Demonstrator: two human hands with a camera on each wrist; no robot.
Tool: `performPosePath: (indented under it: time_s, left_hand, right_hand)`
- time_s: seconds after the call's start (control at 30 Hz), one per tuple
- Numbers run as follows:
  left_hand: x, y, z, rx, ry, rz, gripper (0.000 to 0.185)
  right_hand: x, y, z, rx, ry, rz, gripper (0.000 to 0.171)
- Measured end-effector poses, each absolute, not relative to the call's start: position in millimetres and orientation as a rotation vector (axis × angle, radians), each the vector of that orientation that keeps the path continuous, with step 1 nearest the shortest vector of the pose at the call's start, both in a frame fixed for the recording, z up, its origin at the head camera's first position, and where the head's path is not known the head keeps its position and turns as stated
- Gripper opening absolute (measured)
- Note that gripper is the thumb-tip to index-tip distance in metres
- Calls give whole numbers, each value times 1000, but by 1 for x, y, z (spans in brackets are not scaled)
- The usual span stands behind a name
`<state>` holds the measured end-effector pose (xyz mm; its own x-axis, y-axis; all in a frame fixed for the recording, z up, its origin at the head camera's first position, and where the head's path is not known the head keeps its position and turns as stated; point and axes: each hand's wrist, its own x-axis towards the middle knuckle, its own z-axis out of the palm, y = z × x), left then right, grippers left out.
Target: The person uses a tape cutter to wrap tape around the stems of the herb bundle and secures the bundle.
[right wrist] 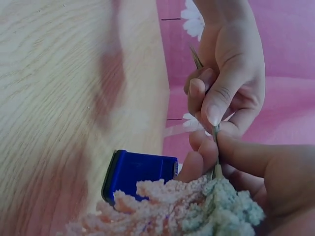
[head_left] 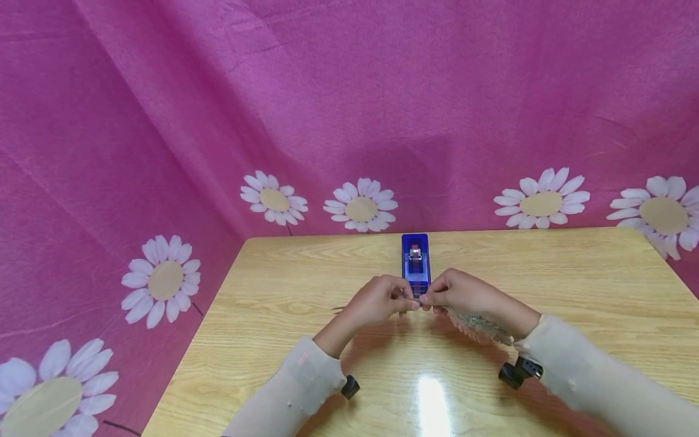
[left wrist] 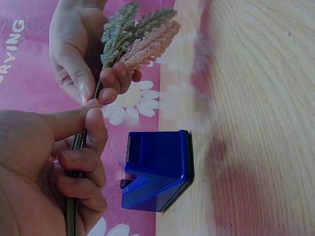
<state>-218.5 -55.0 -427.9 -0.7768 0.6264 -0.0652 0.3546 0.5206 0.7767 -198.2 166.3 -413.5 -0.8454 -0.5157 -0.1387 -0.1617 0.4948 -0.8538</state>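
Note:
A bunch of fuzzy, yarn-like artificial flowers (left wrist: pixel 147 44), green and pink, has long thin stems (left wrist: pixel 72 211). My left hand (head_left: pixel 382 300) grips the lower stems, its fingers curled round them and its thumb near the right fingertips. My right hand (head_left: pixel 455 291) pinches the stems just below the flower heads. Both hands meet close together in front of a blue tape dispenser (head_left: pixel 415 261). From the fingers in the right wrist view, a faint see-through strip (right wrist: pixel 181 129) like clear tape stretches to the left. Bare stem ends stick out past my left hand.
The dispenser stands upright on the light wooden table (head_left: pixel 262 340), near its back edge. Behind and to the left hangs a pink cloth (head_left: pixel 349 91) printed with white daisies. Dark wrist devices (head_left: pixel 513 375) sit at both sleeves.

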Motion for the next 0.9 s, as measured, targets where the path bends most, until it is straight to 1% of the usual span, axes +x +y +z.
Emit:
performPosePath:
  time_s: [0.1, 0.4, 0.57, 0.73, 0.8, 0.9]
  left_hand:
    - [-220, -55, -428, 806, 2403, 1124, 17]
    - [-221, -54, -422, 786, 2399, 1071, 26]
    - [-220, -52, -420, 784, 2478, 986, 25]
    - [-218, -51, -420, 792, 2580, 903, 29]
    - [-218, -50, -420, 786, 2589, 900, 27]
    - [-219, -50, -420, 753, 2527, 972, 19]
  right_hand:
    - [-197, 165, -413, -548, 2411, -1268, 28]
    - [-192, 159, -408, -524, 2519, -1221, 23]
    - [-191, 159, -407, -521, 2537, -1206, 23]
    - [-190, 157, -406, -535, 2546, -1205, 25]
    - [-189, 157, -406, -533, 2547, -1205, 25]
    - [-189, 157, -405, -520, 2544, -1207, 25]
